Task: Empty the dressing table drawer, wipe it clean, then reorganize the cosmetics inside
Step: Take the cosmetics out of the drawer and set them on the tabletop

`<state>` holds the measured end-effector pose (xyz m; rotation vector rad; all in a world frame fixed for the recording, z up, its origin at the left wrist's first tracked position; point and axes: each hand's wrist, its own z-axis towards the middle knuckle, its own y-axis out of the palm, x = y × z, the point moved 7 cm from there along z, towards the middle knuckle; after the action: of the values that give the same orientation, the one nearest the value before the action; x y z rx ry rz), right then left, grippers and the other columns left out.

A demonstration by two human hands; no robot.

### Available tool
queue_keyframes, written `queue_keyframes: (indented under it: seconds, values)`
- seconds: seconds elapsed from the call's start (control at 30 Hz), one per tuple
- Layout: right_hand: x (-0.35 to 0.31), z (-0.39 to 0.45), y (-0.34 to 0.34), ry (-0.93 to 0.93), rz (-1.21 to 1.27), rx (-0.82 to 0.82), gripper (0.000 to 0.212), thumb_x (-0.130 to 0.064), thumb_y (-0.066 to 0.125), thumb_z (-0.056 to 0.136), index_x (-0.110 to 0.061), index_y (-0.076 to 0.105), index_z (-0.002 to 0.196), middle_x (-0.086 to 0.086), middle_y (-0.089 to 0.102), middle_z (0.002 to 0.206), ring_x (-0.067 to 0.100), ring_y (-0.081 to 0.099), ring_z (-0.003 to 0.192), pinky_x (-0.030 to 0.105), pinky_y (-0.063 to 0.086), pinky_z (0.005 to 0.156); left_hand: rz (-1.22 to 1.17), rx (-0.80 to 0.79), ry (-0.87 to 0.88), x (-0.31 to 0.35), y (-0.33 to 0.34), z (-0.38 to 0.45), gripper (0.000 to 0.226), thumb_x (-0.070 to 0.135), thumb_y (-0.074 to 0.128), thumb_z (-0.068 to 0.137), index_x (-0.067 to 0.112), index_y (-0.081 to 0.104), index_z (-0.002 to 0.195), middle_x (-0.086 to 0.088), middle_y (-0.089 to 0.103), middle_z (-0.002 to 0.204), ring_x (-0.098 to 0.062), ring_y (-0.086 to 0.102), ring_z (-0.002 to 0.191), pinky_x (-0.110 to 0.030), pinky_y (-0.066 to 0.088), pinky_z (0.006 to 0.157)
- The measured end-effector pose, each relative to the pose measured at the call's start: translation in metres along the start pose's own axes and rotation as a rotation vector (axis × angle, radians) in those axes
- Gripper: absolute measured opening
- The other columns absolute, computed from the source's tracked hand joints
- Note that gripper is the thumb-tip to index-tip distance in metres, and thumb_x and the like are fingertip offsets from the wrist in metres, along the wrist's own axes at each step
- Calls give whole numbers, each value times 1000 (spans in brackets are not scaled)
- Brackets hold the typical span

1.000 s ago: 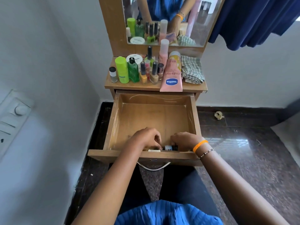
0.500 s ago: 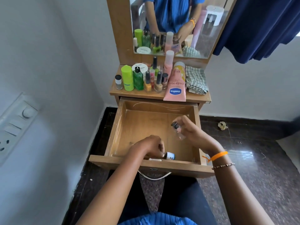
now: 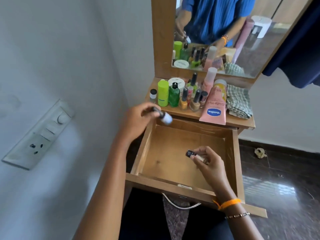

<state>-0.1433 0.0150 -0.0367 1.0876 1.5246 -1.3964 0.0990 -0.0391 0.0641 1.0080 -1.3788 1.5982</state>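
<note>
Drawer: open light-brown wooden drawer (image 3: pixel 166 149), pulled out toward the person; floor looks bare apart from a small flat pale item by the front wall (image 3: pixel 184 186), too small to ID.
Left hand: left hand (image 3: pixel 136 122) raised over the drawer's back-left corner, grip closed round a small bottle w/ dark cap and pale body (image 3: pixel 164 117); blurred. Bottle's long axis runs roughly level, pale end pointing right.
Right hand: right hand (image 3: pixel 210 163) over the drawer's right half, fingers pinching a small clear bottle w/ dark cap (image 3: pixel 192 154); cap end points up-left.
Surface: wooden dressing-table top (image 3: pixel 242 122) crowded w/ cosmetics: lime-green cylinder bottle (image 3: pixel 163 93), green glass bottle (image 3: pixel 174 96), nail-polish bottles, pink Vaseline tube (image 3: pixel 214 108), folded green checked cloth (image 3: pixel 239 102) at the right.
Key relation: surface lies beyond and above both hands. Left hand is nearer, just beside the front-left edge; free spot there looks narrow, next to a small white black-capped jar (image 3: pixel 153 95). Right hand is further off, low in the drawer.
Stage (judgement): emptying nearly done; wipe not yet begun, cloth untouched.
Risk (judgement): setting down among packed bottles could topple one.
</note>
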Motion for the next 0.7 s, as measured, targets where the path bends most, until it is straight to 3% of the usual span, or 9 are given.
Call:
queue_keyframes:
  seconds: [0.1, 0.2, 0.3, 0.43, 0.63, 0.7]
  values:
    - [-2, 0, 4, -22, -108, -25, 15, -8, 72, 77, -19, 66, 85, -8, 66, 84, -2, 56, 74, 13, 44, 66, -243, 204, 31, 4, -36, 19, 25, 1, 52, 91, 23, 61, 86, -4, 64, 99, -14, 65, 93, -23, 56, 74]
    - [-3, 0, 7, -49, -217, -66, 20, -7, 75, 73, -22, 67, 84, -9, 64, 85, 3, 58, 78, 7, 43, 64, -230, 358, 49, -1, -55, 36, 24, 4, 50, 92, 26, 58, 85, -5, 63, 104, -14, 64, 97, -27, 58, 71]
    - [-4, 1, 9, -54, -272, -86, 26, -6, 76, 71, -27, 65, 82, -9, 63, 88, 7, 59, 81, 13, 47, 64, -151, 445, 36, -13, -60, 60, 17, 5, 49, 91, 19, 59, 89, -6, 64, 104, -13, 65, 94, -33, 58, 70]
    - [1, 0, 9, -4, -243, -71, 28, -3, 76, 70, -22, 64, 86, -7, 65, 87, 12, 62, 80, 18, 52, 63, 51, 360, 21, -30, -52, 99, 17, 4, 50, 88, 8, 64, 95, -10, 68, 97, -25, 65, 94, -48, 54, 83]
    - [2, -1, 9, 71, -183, -65, 39, 2, 75, 70, -19, 56, 97, -8, 62, 90, 6, 64, 77, 13, 53, 60, 168, 137, -3, -32, -27, 124, 20, -2, 60, 83, -1, 68, 101, -16, 70, 100, -24, 66, 94, -25, 48, 79]
    - [1, -1, 8, 73, -170, -59, 42, 2, 76, 70, -19, 54, 100, -10, 61, 91, 5, 64, 78, 11, 53, 60, 175, 124, 6, -30, -25, 127, 20, -1, 63, 82, -1, 69, 100, -15, 71, 98, -20, 66, 89, -24, 48, 78]
